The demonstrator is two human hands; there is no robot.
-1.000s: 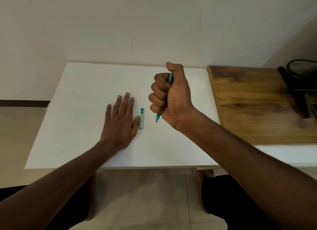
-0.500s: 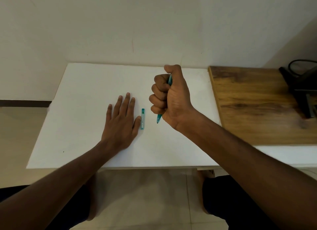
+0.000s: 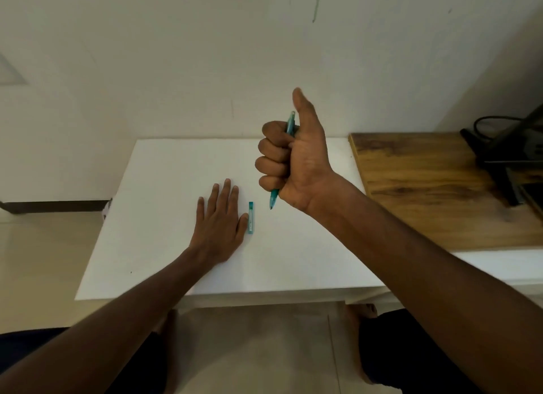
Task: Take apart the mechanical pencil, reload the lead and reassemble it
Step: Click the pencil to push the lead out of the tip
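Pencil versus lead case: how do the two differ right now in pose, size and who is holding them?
The mechanical pencil is off the table, gripped in the right hand, tip down; the lead case lies flat on the white table. The pencil is longer, sticking out both ends of the fist; the case is short. The left hand rests flat, thumb beside the case, not gripping it. Both are teal.

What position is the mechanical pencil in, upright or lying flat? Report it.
Upright, slightly tilted. The right hand grips the mechanical pencil in a fist, tip down above the white table, cap end beside the raised thumb.
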